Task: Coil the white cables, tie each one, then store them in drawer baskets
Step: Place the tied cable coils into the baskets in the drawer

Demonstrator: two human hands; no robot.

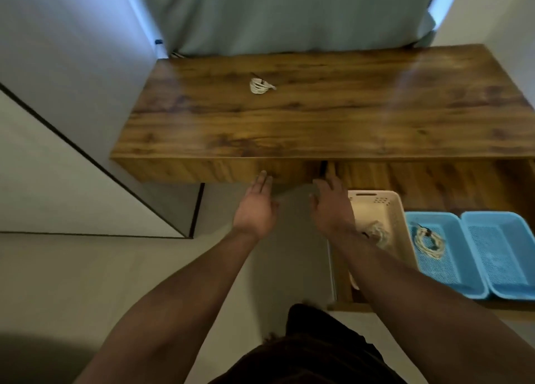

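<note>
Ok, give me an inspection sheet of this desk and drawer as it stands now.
Surface: wooden desk top, glossy.
Job's things: cream basket, left blue basket, right blue basket, all in the open drawer.
Clutter: nothing seen.
Hands: left hand, right hand, both open, holding nothing, by the desk front.
Cables: desk coil on top; cream-basket coil, partly behind the right forearm; blue-basket coil in the left blue basket.
Surroundings: curtain behind, wall at left.

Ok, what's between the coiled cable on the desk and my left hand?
In the head view, only bare desktop and the desk's front panel lie between the coiled cable and the left hand.
</note>
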